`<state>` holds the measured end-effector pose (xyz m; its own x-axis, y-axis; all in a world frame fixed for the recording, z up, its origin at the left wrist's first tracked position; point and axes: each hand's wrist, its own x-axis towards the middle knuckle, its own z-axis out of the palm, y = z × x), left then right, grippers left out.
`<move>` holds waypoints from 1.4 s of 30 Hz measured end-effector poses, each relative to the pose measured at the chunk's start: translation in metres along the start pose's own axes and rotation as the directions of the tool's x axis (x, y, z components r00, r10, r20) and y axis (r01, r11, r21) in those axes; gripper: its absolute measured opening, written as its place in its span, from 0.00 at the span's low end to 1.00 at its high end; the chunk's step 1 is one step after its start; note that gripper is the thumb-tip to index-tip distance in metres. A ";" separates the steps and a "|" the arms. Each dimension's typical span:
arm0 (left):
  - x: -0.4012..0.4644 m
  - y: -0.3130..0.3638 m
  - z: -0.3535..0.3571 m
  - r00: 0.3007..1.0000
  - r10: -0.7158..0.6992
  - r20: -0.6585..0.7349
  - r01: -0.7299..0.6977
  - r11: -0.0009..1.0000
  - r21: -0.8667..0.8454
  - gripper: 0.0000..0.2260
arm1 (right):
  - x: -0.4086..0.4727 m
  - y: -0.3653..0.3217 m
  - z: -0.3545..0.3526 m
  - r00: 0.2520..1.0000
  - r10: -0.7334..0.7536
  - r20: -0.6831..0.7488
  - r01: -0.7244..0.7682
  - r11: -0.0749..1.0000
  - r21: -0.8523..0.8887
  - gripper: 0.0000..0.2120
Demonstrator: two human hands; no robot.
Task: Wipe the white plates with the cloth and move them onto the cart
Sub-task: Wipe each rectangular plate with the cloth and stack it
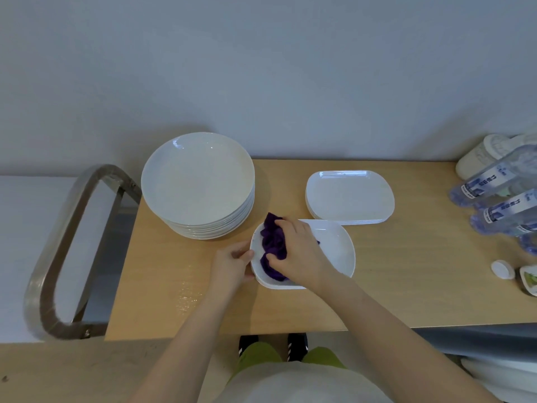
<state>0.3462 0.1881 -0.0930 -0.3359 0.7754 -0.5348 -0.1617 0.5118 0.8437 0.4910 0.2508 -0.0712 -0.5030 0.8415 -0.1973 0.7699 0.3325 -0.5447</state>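
plate (pixel 334 248): white, rounded-rectangular, flat on surface (pixel 406 271) | right grip (pixel 299 251) clutches purple cloth (pixel 273 245) | left grip (pixel 232 264) pinches plate rim | surface: light wood, grey wall (pixel 261 68) behind

The counter (pixel 406 271) looks like pale matt wood grain. Glossy, smooth white plates (pixel 197 181) sit left of centre. The purple cloth (pixel 273 245) is soft and crumpled. At left, the cart handle (pixel 58 242) is brushed metal. Clear plastic bottles (pixel 494 199) lie far right.

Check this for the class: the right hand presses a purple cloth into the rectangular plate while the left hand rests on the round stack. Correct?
Not quite. In the head view the left hand grips the rectangular plate's edge, not the round stack. The right hand does hold the purple cloth.
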 end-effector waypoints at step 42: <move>-0.011 0.002 0.008 0.990 -0.129 -0.056 0.132 0.990 0.043 0.16 | 0.027 -0.001 -0.004 0.972 0.129 -0.198 -0.166 0.969 -0.182 0.09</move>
<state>0.3574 0.1830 -0.0859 -0.3635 0.6807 -0.6360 -0.1647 0.6249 0.7631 0.4786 0.2749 -0.0724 -0.3119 0.9447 -0.1010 0.9011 0.2604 -0.3468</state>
